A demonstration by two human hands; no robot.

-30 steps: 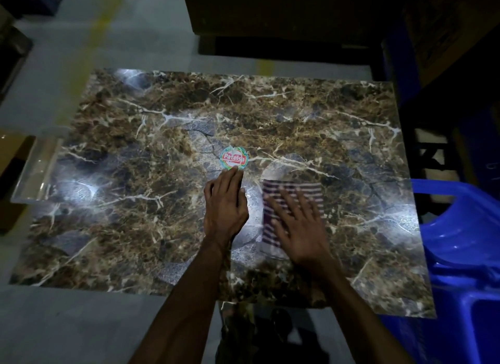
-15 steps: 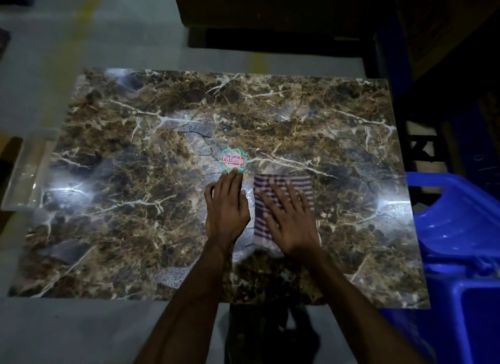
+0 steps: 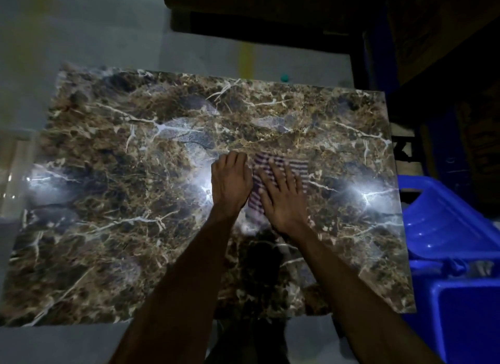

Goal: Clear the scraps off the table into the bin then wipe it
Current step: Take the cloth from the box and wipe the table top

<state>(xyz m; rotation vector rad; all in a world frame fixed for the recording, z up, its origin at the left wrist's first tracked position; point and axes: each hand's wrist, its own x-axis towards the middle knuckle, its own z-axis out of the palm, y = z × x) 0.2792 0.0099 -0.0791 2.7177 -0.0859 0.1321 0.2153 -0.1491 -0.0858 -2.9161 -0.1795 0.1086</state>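
A striped cloth (image 3: 281,171) is pressed flat near the middle of the marble table (image 3: 108,201) by the right hand (image 3: 281,198), fingers straight and spread. Beside it, the left hand (image 3: 230,182) is laid palm-down, fingers extended, nothing gripped.

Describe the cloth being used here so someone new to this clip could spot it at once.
Start at the brown marble-patterned table that fills the view, then look just right of its centre, where both hands lie side by side. Under the flat right hand lies the striped cloth, the only fabric there, marked by narrow dark and white stripes.
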